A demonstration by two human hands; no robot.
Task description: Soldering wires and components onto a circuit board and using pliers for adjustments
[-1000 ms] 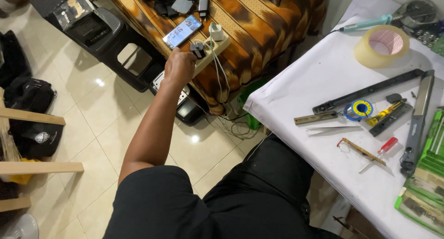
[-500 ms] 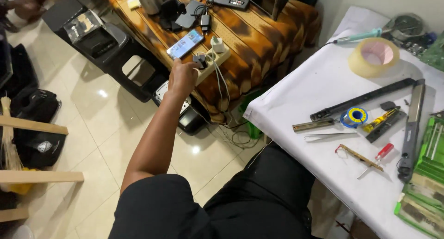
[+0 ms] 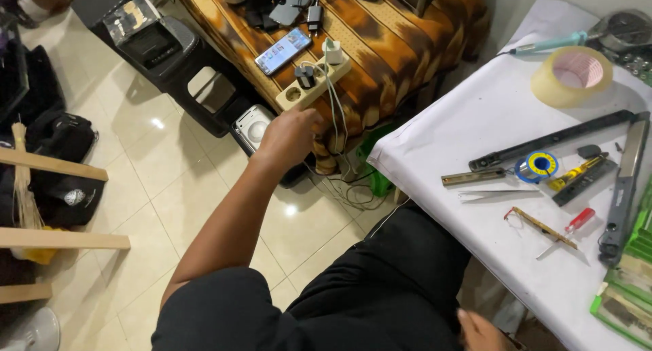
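Left hand (image 3: 288, 137), grip unclear, hangs just at 7 o'clock of the power strip (image 3: 314, 83) (plugs seated, phone (image 3: 282, 51) charging alongside at 11 o'clock); right hand (image 3: 483, 332) hangs loose.

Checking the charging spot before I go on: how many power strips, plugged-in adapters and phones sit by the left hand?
Power strip: 1
Plugged-in adapters: 2, a black adapter and a white adapter
Phone: 1
Total: 4, all just beyond the left hand

A white-clothed table (image 3: 475, 120) carries a tape roll (image 3: 570, 76), screwdriver (image 3: 567, 230) and tweezers (image 3: 489, 195).
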